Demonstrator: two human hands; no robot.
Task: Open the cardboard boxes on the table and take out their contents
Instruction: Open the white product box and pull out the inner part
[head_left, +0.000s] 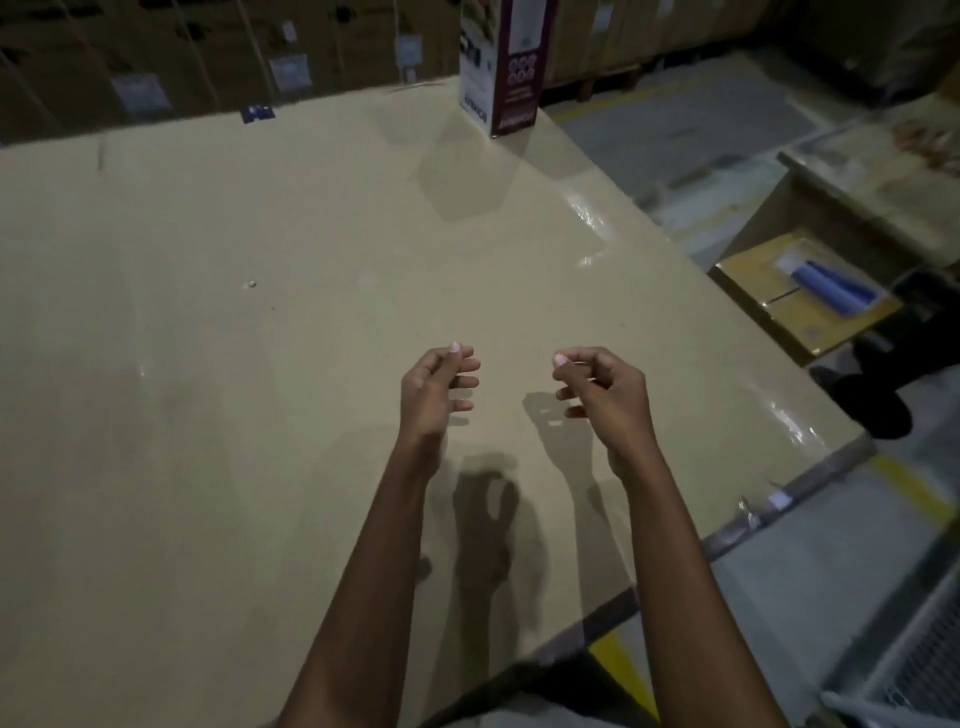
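Observation:
A tall printed product box (501, 67) in white and maroon stands upright at the far right corner of the cardboard-covered table (218, 322). My left hand (436, 387) and my right hand (602, 389) hover side by side above the table's near middle, far from the box. Both have loosely curled fingers and hold nothing. Their shadows fall on the table just below them.
Beyond the table's right edge, lower down, a brown carton (800, 296) carries a blue cylinder (836, 288). Stacked cartons (140, 78) line the back wall. A small dark blue item (258, 113) lies at the table's far edge. Grey floor with yellow lines runs along the right.

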